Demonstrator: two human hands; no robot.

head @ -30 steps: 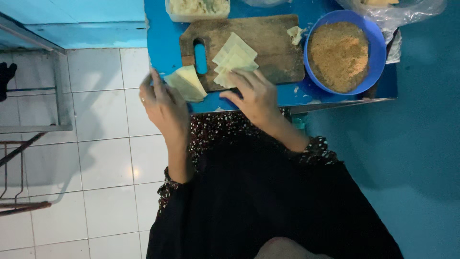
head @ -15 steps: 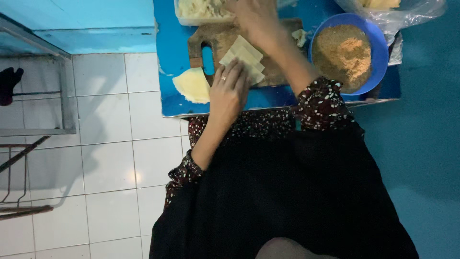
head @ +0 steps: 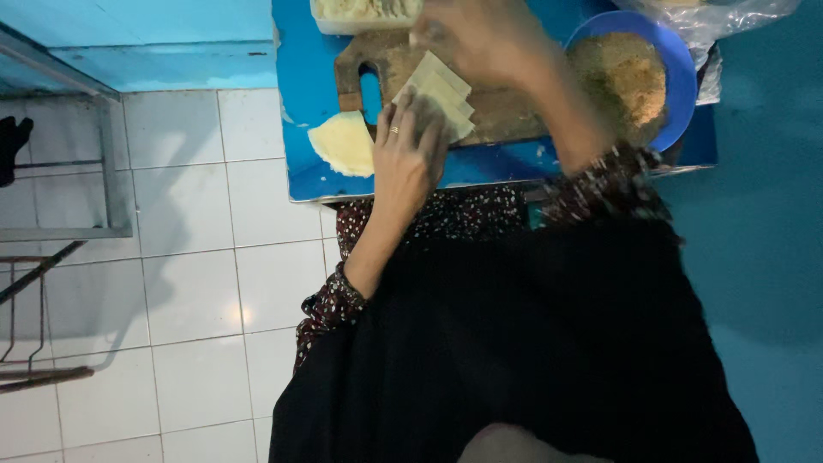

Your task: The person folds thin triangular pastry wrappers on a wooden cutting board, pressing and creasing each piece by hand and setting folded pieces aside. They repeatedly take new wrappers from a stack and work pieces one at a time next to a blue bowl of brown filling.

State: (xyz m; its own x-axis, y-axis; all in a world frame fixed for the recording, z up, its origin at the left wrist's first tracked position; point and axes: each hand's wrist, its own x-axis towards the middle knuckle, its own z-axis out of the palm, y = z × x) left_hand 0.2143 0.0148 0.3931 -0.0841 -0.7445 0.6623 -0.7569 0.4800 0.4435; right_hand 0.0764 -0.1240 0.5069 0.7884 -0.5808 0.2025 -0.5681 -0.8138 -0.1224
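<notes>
Fingers of the left hand (head: 410,159) lie flat, open, on thin pale square wrappers (head: 441,94) (wooden board (head: 506,120) beneath); the blurred right hand (head: 476,39) above is unreadable.

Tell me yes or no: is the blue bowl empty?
No, the blue bowl is filled with brown crumbs almost to its rim.

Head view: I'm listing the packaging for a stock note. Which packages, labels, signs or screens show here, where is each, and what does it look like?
Clear plastic bag: top right corner, behind the blue bowl; crumpled, see-through.
Pale tub: top edge, behind the wooden board; rectangular, pale contents.
No labels, signs or screens show.
</notes>
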